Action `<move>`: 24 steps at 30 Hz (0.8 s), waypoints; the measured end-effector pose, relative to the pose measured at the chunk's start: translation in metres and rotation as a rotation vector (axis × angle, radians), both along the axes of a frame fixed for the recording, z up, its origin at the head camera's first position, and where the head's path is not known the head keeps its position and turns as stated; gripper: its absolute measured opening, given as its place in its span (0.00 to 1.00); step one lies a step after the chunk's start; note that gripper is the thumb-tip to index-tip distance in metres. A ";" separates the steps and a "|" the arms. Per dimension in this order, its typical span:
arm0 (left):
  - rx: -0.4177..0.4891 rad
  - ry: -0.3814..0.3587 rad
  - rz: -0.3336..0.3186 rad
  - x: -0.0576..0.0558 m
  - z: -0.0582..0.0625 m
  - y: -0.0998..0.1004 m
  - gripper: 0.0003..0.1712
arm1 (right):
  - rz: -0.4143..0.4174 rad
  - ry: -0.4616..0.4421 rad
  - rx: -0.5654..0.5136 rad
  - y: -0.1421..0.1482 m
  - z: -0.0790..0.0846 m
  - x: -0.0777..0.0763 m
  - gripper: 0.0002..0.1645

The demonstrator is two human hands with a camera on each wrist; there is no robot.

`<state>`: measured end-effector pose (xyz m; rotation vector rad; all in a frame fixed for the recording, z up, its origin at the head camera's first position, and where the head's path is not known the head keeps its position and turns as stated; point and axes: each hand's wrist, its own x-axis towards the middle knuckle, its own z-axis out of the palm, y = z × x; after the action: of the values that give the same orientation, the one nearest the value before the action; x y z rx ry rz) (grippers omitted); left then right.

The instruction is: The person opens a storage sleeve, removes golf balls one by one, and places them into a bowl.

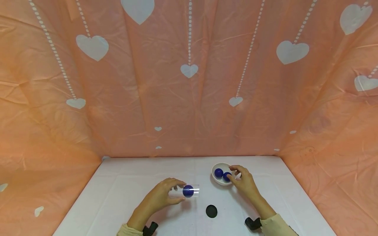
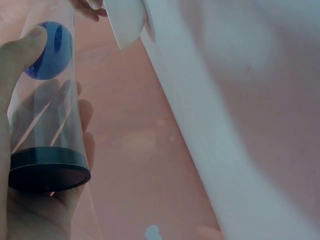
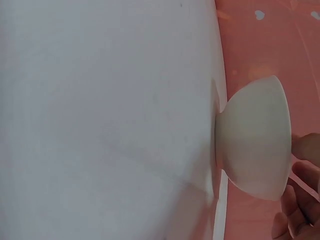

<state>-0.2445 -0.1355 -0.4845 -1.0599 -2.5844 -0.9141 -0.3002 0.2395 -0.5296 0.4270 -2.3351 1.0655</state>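
Observation:
My left hand [image 1: 165,196] grips a clear tube [image 1: 196,190] that lies nearly level above the table. Inside the tube is a blue ball [image 2: 56,50], and a dark cap [image 2: 49,169] closes the end near the palm. At the rim of a white bowl [image 3: 255,142], the fingers of my right hand [image 1: 243,182] are spread, thumb apart from forefinger. The thumb overlaps one blue ball [image 1: 226,177] in the bowl; whether it presses on it I cannot tell. A second blue ball [image 1: 219,172] sits beside that one.
A black disc [image 1: 211,211] lies flat on the white table [image 1: 133,170], between the two forearms. Orange sheeting [image 1: 189,108] with pale hearts surrounds the table at the back and sides. Black wrist mounts [image 1: 253,224] show below both hands.

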 end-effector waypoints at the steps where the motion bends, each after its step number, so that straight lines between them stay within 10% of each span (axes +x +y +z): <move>1: 0.000 0.000 0.000 0.000 0.000 0.000 0.27 | 0.004 0.008 -0.001 0.000 0.000 0.000 0.19; 24: 0.027 0.013 -0.009 0.001 -0.002 0.003 0.26 | 0.158 0.113 -0.174 -0.022 0.007 0.021 0.15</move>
<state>-0.2433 -0.1324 -0.4866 -1.0668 -2.5517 -0.9391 -0.2794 0.2171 -0.5223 0.5965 -2.1168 1.2732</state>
